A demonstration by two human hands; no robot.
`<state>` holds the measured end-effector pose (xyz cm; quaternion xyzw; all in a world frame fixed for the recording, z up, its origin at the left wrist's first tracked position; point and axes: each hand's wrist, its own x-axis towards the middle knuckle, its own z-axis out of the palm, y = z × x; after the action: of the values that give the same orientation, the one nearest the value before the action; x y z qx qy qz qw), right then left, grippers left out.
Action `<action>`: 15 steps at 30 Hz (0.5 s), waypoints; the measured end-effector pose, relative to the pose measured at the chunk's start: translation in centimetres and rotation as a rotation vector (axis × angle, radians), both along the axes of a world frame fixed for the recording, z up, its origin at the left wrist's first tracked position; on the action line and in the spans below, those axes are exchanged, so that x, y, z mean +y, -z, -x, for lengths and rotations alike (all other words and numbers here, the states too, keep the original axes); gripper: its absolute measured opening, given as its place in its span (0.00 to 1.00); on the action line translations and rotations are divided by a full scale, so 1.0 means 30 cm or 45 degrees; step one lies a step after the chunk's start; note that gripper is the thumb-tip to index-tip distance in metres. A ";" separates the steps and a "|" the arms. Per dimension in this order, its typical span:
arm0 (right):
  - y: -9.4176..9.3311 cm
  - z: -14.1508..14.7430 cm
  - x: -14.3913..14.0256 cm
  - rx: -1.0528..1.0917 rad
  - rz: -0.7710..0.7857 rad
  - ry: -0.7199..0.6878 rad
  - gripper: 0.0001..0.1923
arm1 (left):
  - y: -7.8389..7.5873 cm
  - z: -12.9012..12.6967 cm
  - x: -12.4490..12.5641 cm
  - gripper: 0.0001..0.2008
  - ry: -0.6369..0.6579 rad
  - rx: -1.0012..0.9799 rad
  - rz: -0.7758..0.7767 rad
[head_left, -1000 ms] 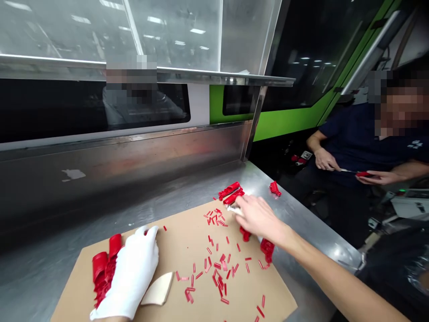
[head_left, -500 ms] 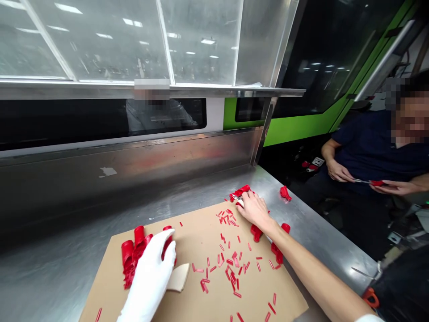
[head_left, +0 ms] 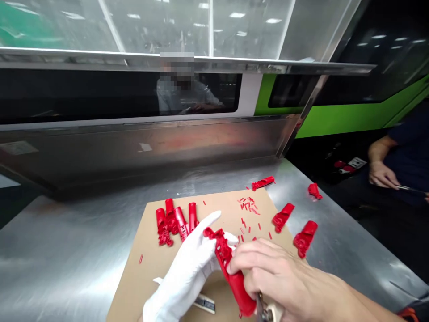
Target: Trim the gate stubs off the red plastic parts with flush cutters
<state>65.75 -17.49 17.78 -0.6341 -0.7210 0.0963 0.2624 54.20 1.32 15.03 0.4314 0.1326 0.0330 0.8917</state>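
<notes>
My left hand (head_left: 191, 268), in a white glove, and my bare right hand (head_left: 278, 277) meet low in the middle, both gripping one long red plastic part (head_left: 231, 273) above a brown cardboard sheet (head_left: 147, 268). The handle of a small tool (head_left: 268, 313) sticks out under my right palm. Several finished-looking red parts (head_left: 174, 220) lie in a row on the cardboard beyond my left fingers. Small red offcuts (head_left: 248, 205) are scattered at the sheet's far right corner.
Loose red parts (head_left: 283, 217) (head_left: 304, 232) (head_left: 263, 182) (head_left: 314, 191) lie on the steel table (head_left: 67, 250) to the right. A flat metal piece (head_left: 204, 304) lies under my left wrist. A steel back wall (head_left: 134, 147) closes the far side. A co-worker's hand (head_left: 382, 174) works at the right.
My right hand came back from the far red parts carrying one, and my left hand left the pile to take hold of it. The view swung left and down.
</notes>
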 end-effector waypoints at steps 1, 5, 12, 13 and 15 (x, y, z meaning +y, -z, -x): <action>-0.014 0.009 0.001 -0.017 0.029 -0.046 0.02 | -0.008 0.014 -0.004 0.29 -0.013 0.028 -0.038; -0.035 0.011 0.017 -0.142 0.118 -0.100 0.05 | 0.001 0.046 -0.009 0.25 -0.062 0.122 -0.325; -0.046 0.050 0.078 -0.761 0.030 -0.193 0.12 | 0.061 0.073 -0.019 0.20 -0.260 0.180 -0.367; -0.040 0.056 0.088 -0.975 -0.008 -0.247 0.12 | 0.066 0.089 -0.002 0.22 -0.193 0.189 -0.289; -0.022 0.065 0.102 -1.392 -0.052 -0.384 0.11 | 0.080 0.128 0.041 0.28 0.054 0.270 -0.041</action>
<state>63.79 -14.42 18.43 -0.4766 -0.8362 -0.2236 -0.1537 50.37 2.54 12.63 0.4495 0.2166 -0.0296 0.8661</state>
